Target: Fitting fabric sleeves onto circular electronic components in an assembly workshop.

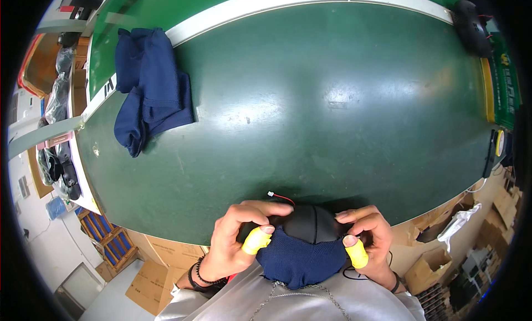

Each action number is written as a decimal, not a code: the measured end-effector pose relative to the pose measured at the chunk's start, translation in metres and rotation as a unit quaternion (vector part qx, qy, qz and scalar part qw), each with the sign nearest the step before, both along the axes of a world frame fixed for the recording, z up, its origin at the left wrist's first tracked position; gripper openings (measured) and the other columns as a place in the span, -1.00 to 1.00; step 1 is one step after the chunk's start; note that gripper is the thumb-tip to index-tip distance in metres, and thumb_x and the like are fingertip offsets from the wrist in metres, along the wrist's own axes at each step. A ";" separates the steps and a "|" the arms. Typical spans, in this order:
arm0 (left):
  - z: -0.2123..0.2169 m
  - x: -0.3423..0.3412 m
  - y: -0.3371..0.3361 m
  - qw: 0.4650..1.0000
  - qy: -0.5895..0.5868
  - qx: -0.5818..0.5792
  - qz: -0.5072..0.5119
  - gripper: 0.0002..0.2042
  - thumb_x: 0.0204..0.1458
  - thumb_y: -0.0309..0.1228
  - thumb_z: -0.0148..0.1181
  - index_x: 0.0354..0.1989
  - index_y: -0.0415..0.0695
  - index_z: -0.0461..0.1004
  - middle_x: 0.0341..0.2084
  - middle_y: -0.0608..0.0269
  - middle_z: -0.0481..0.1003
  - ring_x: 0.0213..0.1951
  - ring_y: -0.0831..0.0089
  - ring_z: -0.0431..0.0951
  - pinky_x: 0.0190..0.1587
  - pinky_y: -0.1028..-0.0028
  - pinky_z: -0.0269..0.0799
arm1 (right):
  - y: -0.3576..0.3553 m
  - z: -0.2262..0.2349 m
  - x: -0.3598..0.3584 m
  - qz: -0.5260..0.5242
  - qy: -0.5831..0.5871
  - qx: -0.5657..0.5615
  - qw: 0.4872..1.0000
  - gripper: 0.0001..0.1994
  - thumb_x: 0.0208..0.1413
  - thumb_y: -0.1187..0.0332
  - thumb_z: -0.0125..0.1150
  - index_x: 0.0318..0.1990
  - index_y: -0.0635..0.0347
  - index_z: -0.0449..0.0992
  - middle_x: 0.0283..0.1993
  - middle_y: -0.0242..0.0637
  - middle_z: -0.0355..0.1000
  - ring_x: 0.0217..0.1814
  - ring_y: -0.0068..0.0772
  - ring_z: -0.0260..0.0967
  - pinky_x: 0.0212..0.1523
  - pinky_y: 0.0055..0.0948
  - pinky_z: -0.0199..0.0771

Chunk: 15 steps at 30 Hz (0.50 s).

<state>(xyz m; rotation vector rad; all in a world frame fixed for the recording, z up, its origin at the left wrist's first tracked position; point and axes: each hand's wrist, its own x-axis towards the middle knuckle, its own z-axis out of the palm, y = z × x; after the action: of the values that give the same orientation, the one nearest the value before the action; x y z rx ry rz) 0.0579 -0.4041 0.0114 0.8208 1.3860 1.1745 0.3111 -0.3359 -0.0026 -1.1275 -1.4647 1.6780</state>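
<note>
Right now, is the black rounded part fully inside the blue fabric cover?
No, partly out: the black rounded part shows above the blue fabric cover.

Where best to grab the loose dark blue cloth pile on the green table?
Take the dark blue cloth pile by its raised, bunched upper half, coming down from above. It lies limp and folded on the green table, so edges would slide; the thick folds give something to pinch.

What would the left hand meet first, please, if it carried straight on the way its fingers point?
Probably the right hand: the left hand points rightward across the black rounded part, with little between them, though depth is unclear.
</note>
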 end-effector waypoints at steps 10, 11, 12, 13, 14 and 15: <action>-0.009 -0.011 -0.024 0.920 0.249 0.259 -0.154 -0.81 0.23 -0.38 0.26 -0.03 -0.10 0.66 0.06 0.24 0.66 0.24 0.15 0.55 0.17 0.20 0.46 | 0.005 0.004 0.004 0.151 -0.108 0.311 0.932 -0.55 0.16 0.59 0.09 -0.06 -0.26 0.79 0.22 -0.20 0.33 0.10 -0.27 0.41 0.24 0.03 0.41; -0.012 -0.009 -0.028 0.922 0.248 0.259 -0.146 -0.81 0.23 -0.38 0.26 -0.03 -0.10 0.66 0.06 0.24 0.66 0.24 0.15 0.55 0.17 0.20 0.46 | 0.004 0.003 0.004 0.152 -0.103 0.298 0.937 -0.56 0.19 0.57 0.05 -0.06 -0.23 0.79 0.22 -0.18 0.34 0.11 -0.27 0.41 0.24 0.02 0.41; -0.015 -0.006 -0.031 0.924 0.251 0.249 -0.145 -0.75 0.31 -0.27 0.15 0.00 -0.11 0.64 0.08 0.21 0.64 0.25 0.10 0.54 0.25 0.12 0.38 | 0.003 0.002 0.003 0.154 -0.107 0.289 0.939 -0.56 0.19 0.57 0.05 -0.06 -0.23 0.79 0.22 -0.18 0.34 0.11 -0.27 0.41 0.24 0.02 0.41; -0.018 -0.004 -0.035 0.923 0.258 0.248 -0.140 -0.66 0.39 -0.16 0.04 0.04 -0.12 0.63 0.11 0.17 0.63 0.26 0.06 0.53 0.33 0.04 0.30 | 0.002 0.000 0.001 0.148 -0.088 0.258 0.951 -0.55 0.25 0.57 -0.03 -0.06 -0.19 0.79 0.24 -0.15 0.34 0.14 -0.23 0.41 0.24 0.00 0.42; -0.026 0.001 -0.036 0.926 0.241 0.257 -0.137 -0.43 0.45 0.06 -0.24 0.07 -0.13 0.62 0.15 0.11 0.60 0.29 -0.01 0.51 0.44 -0.07 0.08 | 0.001 -0.001 0.001 0.140 -0.072 0.226 0.961 -0.53 0.31 0.57 -0.11 -0.05 -0.15 0.79 0.26 -0.12 0.34 0.17 -0.20 0.41 0.25 -0.01 0.43; -0.033 0.003 -0.036 0.929 0.241 0.242 -0.141 -0.43 0.45 0.06 -0.24 0.07 -0.13 0.62 0.15 0.11 0.60 0.29 -0.01 0.51 0.44 -0.07 0.08 | 0.001 -0.003 0.000 0.142 -0.069 0.225 0.962 -0.53 0.31 0.57 -0.11 -0.05 -0.15 0.79 0.26 -0.12 0.34 0.17 -0.20 0.41 0.25 -0.01 0.43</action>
<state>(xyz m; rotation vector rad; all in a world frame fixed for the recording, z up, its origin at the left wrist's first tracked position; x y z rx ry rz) 0.0609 -0.4405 -0.0217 1.6939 1.3085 1.1423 0.3107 -0.3351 -0.0051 -0.8238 -2.0483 1.3541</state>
